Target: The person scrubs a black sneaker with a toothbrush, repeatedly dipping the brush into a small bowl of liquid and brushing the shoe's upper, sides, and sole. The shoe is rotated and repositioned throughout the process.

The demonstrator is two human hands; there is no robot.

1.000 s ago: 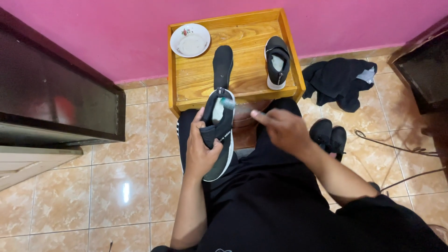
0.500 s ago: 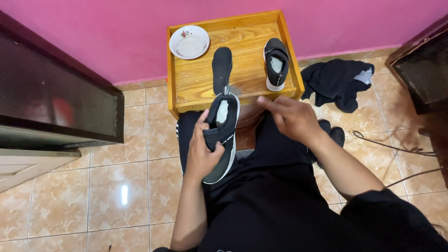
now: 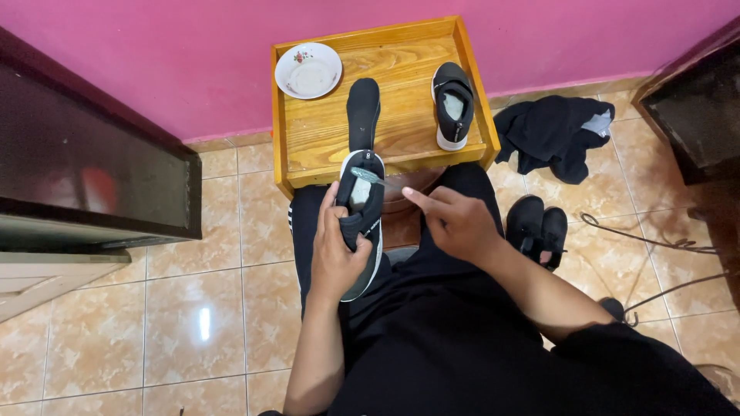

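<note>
My left hand point(image 3: 335, 250) grips a black sneaker with a white sole point(image 3: 362, 212), its opening facing up, held over my lap. My right hand point(image 3: 455, 223) hovers just right of the shoe, index finger pointing toward it, holding nothing. A black insole point(image 3: 363, 112) lies on the wooden tray table point(image 3: 324, 146) in front of me, just beyond the held shoe. The matching second sneaker point(image 3: 452, 104) rests on the table's right side.
A white dish point(image 3: 308, 70) sits at the table's back left corner. A black garment point(image 3: 559, 135) and a pair of black socks or slippers point(image 3: 536, 227) lie on the tiled floor to the right. Cables point(image 3: 655, 262) trail at right. A dark cabinet point(image 3: 85, 169) stands left.
My right hand has drawn back from the shoe's opening and moved slightly right and down. The shoe in my left hand has stayed nearly still.
</note>
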